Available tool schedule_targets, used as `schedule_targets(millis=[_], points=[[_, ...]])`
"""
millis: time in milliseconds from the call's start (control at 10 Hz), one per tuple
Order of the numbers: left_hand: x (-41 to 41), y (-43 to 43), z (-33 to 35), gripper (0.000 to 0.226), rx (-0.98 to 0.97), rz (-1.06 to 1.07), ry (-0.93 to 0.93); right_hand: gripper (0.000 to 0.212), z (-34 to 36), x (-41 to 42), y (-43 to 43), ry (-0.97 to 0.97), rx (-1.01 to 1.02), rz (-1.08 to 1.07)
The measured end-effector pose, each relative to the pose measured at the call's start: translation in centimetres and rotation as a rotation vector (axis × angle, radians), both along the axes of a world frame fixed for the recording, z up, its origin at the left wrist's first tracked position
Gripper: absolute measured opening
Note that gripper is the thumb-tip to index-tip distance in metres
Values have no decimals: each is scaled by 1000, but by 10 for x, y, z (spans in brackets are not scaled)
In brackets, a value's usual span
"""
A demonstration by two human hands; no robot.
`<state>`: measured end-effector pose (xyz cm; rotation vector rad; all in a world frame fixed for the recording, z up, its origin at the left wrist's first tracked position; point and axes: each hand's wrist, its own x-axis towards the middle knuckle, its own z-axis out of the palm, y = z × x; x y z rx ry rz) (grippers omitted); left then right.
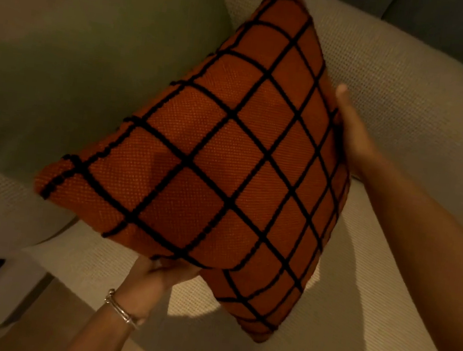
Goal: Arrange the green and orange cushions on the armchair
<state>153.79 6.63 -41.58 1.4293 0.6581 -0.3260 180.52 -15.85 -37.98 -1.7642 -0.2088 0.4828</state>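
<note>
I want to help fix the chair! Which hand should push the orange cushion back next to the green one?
Probably the right hand. It lies flat along the orange cushion's far edge, beside the armchair back. The left hand only props the bottom edge; the green cushion already leans there.

The orange cushion [221,156] blocks the centre; bare armchair [407,109] upholstery lies open toward two and five o'clock.

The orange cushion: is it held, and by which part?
Yes. The left hand grips the orange cushion at its lower edge; the right hand holds its right edge.
</note>
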Motion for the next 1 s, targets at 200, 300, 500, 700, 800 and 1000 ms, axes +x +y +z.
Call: schedule_targets(millis=[200,300,500,700,800,1000], points=[[1,-5,-9,29,114,168,-88,49,-7,-7,4,-26,17,11],[6,-3,0,55,185,120,-197,44,0,-5,8,-11,69,2],[12,5,-15,44,264,255,-101,58,-18,-8,13,-141,-78,-158],[14,15,-20,24,207,215,-87,58,-26,-14,18,-203,-124,-258],[7,20,-16,20,151,126,-58,39,-20,-24,12,-217,-83,-244],[-25,34,16,21,-138,-129,357,29,17,-59,-26,182,149,-527]])
